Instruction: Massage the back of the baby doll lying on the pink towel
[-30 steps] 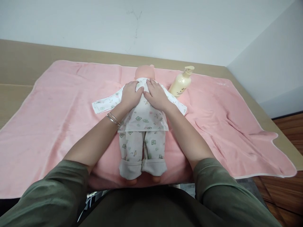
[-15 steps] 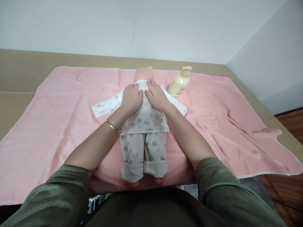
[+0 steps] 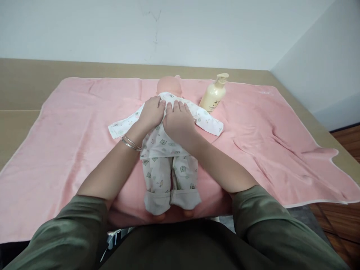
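A baby doll (image 3: 169,86) lies stretched out on a pink blanket, head at the far end and feet toward me. It wears a white printed shirt (image 3: 165,144) and matching trousers (image 3: 184,176) with turned-up cuffs. My left hand (image 3: 153,110) rests on the left side of the shirt's upper part, just below the head, its fingers laid over the cloth. Flat across the middle of the upper shirt is my right hand (image 3: 179,119), fingers extended toward the head. The two hands nearly touch. Neither grasps anything; the cloth beneath them is hidden.
A cream pump bottle (image 3: 213,95) stands on the blanket, right of the doll's head. The pink blanket (image 3: 253,127) covers much of the wooden table (image 3: 17,84), with creases on its right side. A pale wall (image 3: 98,33) rises behind.
My right hand has slid inward and slightly toward me, from the right shoulder to the middle of the shirt. My left hand stays near the left shoulder, shifted only a little.
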`<state>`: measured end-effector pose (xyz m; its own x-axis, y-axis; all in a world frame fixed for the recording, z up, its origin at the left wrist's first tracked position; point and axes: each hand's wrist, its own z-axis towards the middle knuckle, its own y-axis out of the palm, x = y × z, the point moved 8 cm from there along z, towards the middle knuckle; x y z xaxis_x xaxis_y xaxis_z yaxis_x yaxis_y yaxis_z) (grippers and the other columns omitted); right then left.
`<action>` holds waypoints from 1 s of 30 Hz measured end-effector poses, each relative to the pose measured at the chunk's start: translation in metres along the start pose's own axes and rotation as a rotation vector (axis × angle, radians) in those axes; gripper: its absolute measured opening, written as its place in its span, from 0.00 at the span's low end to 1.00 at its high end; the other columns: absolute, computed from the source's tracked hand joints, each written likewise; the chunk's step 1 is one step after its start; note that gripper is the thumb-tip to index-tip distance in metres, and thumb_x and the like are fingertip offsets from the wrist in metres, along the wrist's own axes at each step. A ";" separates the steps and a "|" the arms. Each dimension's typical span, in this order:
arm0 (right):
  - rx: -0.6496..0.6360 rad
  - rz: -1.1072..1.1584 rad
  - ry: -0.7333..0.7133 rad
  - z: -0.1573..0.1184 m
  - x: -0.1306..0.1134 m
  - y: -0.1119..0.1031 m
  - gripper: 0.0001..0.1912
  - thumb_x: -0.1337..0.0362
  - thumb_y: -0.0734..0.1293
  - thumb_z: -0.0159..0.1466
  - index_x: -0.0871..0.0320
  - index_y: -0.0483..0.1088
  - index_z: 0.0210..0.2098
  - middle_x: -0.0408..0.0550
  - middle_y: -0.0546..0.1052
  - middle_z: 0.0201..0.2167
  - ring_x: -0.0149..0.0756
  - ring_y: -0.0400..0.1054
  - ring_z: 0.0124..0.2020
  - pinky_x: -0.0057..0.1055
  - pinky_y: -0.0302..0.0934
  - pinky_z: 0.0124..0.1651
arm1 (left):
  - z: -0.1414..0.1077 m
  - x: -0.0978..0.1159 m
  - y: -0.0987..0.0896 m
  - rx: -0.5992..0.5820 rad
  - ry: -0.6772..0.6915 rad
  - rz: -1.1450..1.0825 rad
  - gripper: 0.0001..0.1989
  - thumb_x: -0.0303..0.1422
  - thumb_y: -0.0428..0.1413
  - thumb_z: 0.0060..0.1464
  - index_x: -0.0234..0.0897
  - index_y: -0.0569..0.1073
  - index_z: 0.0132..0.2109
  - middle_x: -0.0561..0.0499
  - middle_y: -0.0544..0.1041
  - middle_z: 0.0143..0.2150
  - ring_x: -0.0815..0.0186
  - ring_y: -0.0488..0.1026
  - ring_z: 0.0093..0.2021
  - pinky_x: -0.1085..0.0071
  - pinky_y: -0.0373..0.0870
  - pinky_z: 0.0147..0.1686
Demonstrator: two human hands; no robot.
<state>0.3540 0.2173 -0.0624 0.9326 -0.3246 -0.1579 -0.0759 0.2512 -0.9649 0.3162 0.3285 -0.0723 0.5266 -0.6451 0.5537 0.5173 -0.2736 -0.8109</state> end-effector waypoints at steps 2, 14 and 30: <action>0.008 0.037 -0.029 0.004 0.004 0.001 0.32 0.64 0.56 0.76 0.76 0.60 0.75 0.72 0.62 0.77 0.64 0.55 0.80 0.60 0.46 0.82 | 0.001 -0.003 0.003 0.041 0.004 -0.025 0.21 0.36 0.40 0.71 0.38 0.77 0.51 0.36 0.82 0.55 0.47 0.76 0.60 0.47 0.70 0.68; -0.088 0.214 -0.032 0.044 0.059 0.011 0.37 0.54 0.51 0.79 0.77 0.56 0.76 0.72 0.59 0.78 0.62 0.51 0.81 0.60 0.46 0.82 | -0.036 0.039 0.011 -0.072 0.266 0.087 0.27 0.30 0.46 0.63 0.25 0.72 0.65 0.27 0.72 0.70 0.35 0.60 0.78 0.34 0.51 0.79; -0.087 0.233 -0.096 0.026 0.019 0.021 0.38 0.60 0.59 0.72 0.73 0.56 0.77 0.65 0.54 0.81 0.66 0.42 0.83 0.66 0.38 0.85 | 0.010 -0.036 0.017 0.162 -0.049 -0.208 0.26 0.39 0.46 0.65 0.42 0.78 0.62 0.42 0.79 0.67 0.48 0.68 0.75 0.46 0.59 0.79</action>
<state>0.3796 0.2397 -0.0802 0.9152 -0.1781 -0.3615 -0.3189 0.2285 -0.9198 0.3128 0.3538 -0.1039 0.4277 -0.5504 0.7171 0.7170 -0.2765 -0.6399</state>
